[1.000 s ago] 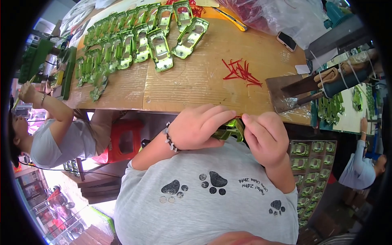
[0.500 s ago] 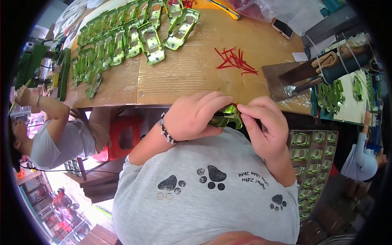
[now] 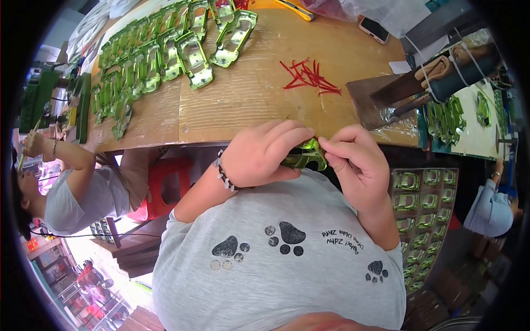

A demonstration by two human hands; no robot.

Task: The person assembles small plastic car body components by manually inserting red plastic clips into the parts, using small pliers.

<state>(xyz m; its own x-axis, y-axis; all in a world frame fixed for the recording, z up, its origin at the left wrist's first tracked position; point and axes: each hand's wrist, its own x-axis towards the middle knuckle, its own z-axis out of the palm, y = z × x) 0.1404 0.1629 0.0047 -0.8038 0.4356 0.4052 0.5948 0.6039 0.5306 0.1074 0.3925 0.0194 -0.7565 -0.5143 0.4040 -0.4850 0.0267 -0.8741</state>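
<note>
My left hand (image 3: pixel 264 154) is closed around a green see-through toy car body (image 3: pixel 311 157), held in front of my shirt by the table's near edge. Its fingers hide most of the shell. Thumb and forefinger of my right hand (image 3: pixel 361 165) are pinched together at the shell's right end. A trace of red shows between the hands on the shell's upper edge; what the right fingertips grip is too small to make out. Beyond my hands, a loose pile of thin red strips (image 3: pixel 310 77) lies on the table.
Rows of green car bodies (image 3: pixel 193 59) cover the table's far left. A yellow cutter knife (image 3: pixel 295 9) and a phone (image 3: pixel 374 29) lie at the back. A dark metal fixture (image 3: pixel 414 83) stands at right, above a tray of car bodies (image 3: pixel 406 201). Another person (image 3: pixel 88 193) sits at left.
The table and everything on it sit slightly further left and higher in view. Both hands keep their hold by the car body, with the right fingertips slightly shifted at its end.
</note>
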